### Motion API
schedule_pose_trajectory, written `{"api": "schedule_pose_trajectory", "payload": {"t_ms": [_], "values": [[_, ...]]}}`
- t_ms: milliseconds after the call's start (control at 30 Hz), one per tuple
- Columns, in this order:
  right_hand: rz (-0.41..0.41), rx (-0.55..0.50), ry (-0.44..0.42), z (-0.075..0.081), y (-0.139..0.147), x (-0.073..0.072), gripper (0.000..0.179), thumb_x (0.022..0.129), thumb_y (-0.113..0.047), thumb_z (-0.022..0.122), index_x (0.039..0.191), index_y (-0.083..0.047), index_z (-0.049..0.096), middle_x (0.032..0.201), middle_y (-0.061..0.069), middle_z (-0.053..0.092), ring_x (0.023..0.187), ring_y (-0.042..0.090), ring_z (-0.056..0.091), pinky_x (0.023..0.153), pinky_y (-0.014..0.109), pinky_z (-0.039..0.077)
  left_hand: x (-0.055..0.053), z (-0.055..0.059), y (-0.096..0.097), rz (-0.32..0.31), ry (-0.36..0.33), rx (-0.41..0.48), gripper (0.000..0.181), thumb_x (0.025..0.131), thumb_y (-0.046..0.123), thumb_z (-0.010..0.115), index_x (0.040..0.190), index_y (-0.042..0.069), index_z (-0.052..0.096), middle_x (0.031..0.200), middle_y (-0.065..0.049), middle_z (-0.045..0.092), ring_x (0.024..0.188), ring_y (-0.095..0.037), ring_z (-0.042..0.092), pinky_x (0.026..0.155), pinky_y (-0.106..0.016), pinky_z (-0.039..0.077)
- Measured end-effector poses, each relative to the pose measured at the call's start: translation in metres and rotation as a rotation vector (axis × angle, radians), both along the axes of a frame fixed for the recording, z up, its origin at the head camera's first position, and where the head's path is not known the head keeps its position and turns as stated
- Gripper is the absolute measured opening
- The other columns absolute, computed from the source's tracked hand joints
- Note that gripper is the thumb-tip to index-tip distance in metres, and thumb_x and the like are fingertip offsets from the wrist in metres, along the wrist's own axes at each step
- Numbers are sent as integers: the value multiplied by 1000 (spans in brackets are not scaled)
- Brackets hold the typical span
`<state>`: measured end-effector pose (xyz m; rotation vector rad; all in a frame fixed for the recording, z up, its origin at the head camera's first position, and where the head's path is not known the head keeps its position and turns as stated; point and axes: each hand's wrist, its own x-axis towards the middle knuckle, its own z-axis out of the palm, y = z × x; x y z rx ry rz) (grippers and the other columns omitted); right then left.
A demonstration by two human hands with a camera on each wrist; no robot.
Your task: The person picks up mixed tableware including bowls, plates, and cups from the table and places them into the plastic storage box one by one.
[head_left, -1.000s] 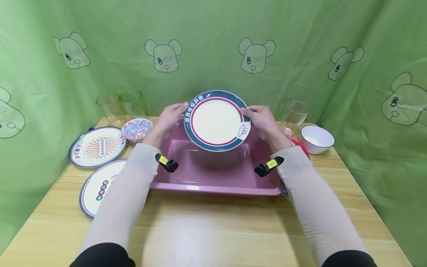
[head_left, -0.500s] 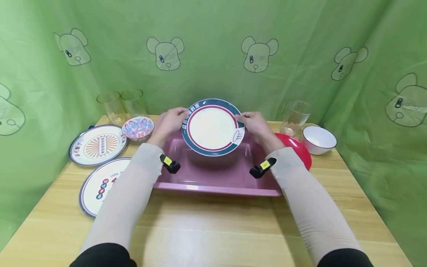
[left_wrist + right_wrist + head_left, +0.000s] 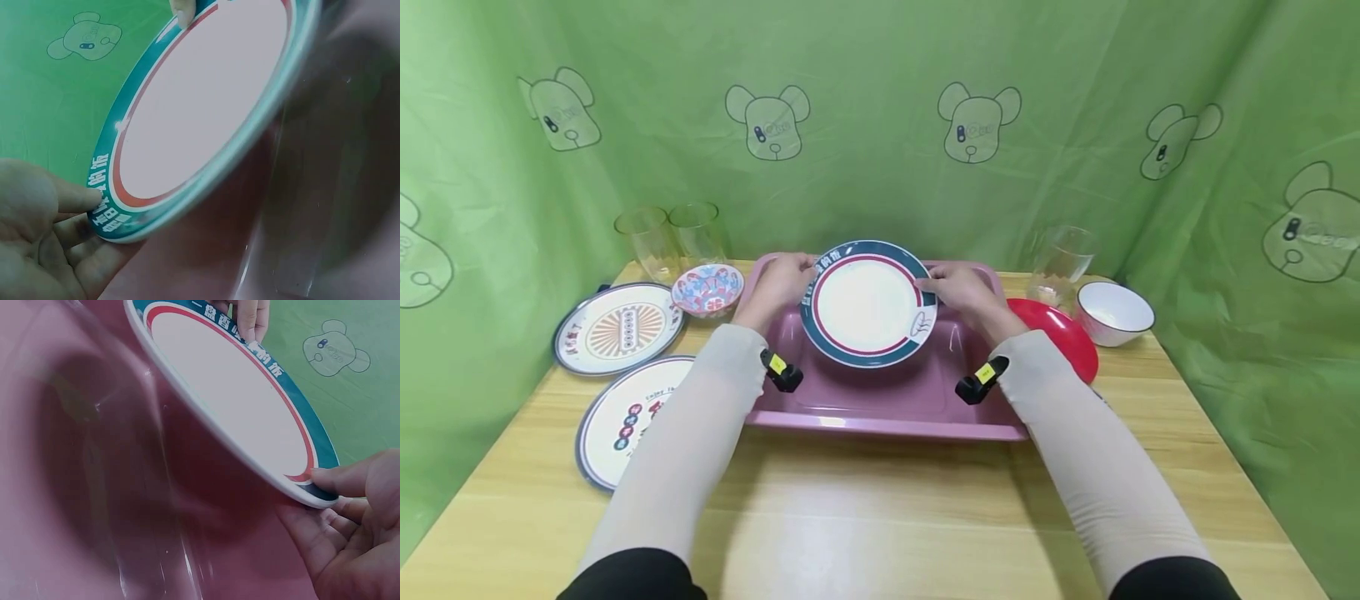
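Between both hands is a white plate (image 3: 868, 304) with a dark teal rim, a red ring and white characters. My left hand (image 3: 786, 283) pinches its left edge, thumb on the rim's upper face and fingers beneath, as the left wrist view shows. On the opposite edge, my right hand (image 3: 962, 293) grips in the same way, thumb on top. The plate tilts toward the head camera, above a pink plastic basin (image 3: 887, 429). In the right wrist view the plate's underside stands apart from the basin floor (image 3: 125, 506), where a dark shadow lies.
Two patterned plates (image 3: 617, 329) and a floral bowl (image 3: 707, 290) lie left of the basin, with two yellowish glasses (image 3: 655, 246) behind. To the right are a red plate (image 3: 1056, 333), a white bowl (image 3: 1114, 313) and a clear glass (image 3: 1063, 262). Green curtain (image 3: 880, 125) encloses the table.
Both hands have lowered the plate toward the basin and shifted it slightly left. More of the red plate and the basin's back rim now shows.
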<state>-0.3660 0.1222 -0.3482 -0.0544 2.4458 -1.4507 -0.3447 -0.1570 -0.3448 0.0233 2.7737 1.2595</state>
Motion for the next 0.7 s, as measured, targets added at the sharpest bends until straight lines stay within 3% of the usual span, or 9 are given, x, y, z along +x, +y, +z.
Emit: {"api": "schedule_pose_trajectory", "payload": {"t_ms": [133,333,433,567,700], "values": [[37,60,-24,-2,-1,0,26,98,-16,61,113,6,63,91,14,65,75,18,64,84,38,56,-2,-2,0,-30,-15,-48,36,105,21,43,133,2,55,120,-18,62,102,-29,61,86,-37,54],[85,95,-78,-6,-2,-1,24,98,-12,60,112,7,63,90,13,66,74,19,67,74,32,59,-5,-7,0,-94,-11,-195,35,104,19,43,131,0,55,122,-19,61,105,-31,60,89,-40,53],[114,127,-96,-9,-2,-1,22,98,-12,59,109,7,64,87,12,66,72,18,67,75,32,59,-5,-10,1,-111,0,-252,34,104,18,44,129,-2,56,121,-19,62,106,-32,60,91,-41,51],[176,223,-102,-12,-5,1,20,99,-13,59,101,6,65,82,9,65,72,17,66,81,37,58,-3,-13,1,-135,-5,-309,35,103,18,46,130,-2,56,123,-20,62,108,-32,60,94,-42,50],[243,328,-99,-13,-7,4,19,98,-13,59,92,4,65,79,9,65,71,18,65,79,38,58,-2,-18,2,-156,-26,-357,35,103,19,48,129,-2,57,123,-19,61,107,-32,60,92,-41,51]]}}
